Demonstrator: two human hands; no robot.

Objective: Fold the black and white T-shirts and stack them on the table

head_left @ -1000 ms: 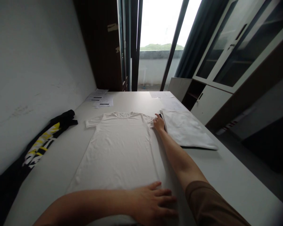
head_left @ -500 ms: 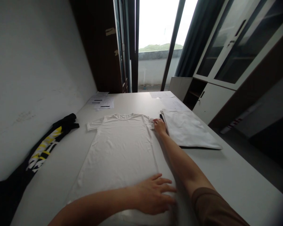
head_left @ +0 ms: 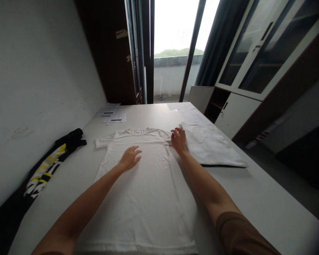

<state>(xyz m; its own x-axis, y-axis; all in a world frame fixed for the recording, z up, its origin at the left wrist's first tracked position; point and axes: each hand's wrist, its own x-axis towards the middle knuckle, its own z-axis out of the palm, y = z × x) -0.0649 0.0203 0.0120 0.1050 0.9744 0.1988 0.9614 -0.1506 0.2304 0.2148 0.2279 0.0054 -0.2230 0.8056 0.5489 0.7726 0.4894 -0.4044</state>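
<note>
A white short-sleeved T-shirt [head_left: 146, 191] lies spread on the white table, its collar at the far end and its hem toward me. Over the shirt's upper chest is my left hand [head_left: 130, 157], fingers apart and holding nothing; whether it touches the cloth I cannot tell. My right hand [head_left: 178, 140] is at the shirt's right sleeve, fingers bent and apart, with no cloth visibly gripped. Just to the right of that hand lies a folded white cloth [head_left: 211, 143] with a dark layer under it.
A black garment [head_left: 46, 166] with yellow and white print lies along the left wall. Paper sheets [head_left: 114, 114] rest at the table's far left, and more papers [head_left: 182, 107] at the far right. A white cabinet [head_left: 239, 109] stands beyond the table on the right.
My left hand has moved from the shirt's lower right side up to its chest. My right hand has lifted slightly and loosened at the right sleeve.
</note>
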